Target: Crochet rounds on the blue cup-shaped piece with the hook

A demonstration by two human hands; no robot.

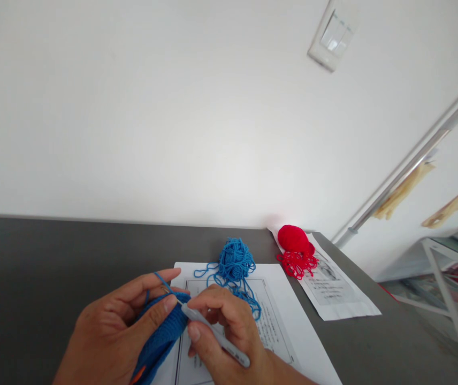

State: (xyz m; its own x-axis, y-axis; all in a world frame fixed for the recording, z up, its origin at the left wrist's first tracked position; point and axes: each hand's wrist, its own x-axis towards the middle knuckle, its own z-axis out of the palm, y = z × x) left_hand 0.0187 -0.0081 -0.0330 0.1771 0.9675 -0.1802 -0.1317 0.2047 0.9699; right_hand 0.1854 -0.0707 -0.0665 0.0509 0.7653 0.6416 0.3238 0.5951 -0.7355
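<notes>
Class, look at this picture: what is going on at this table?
A person's left hand grips a blue crocheted piece, with a strand looped over the forefinger. The right hand holds a crochet hook, its tip at the piece's edge. A blue yarn ball lies on a printed sheet beyond; red yarn sits on a second sheet.

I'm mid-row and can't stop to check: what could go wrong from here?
1. Loose strands spilled from the blue yarn ball lie in tangled loops; they may knot as yarn is pulled toward the left hand.
2. The crochet hook in the right hand has its tip right beside the left thumb on the blue crocheted piece; it could slip from the stitch or snag.
</notes>
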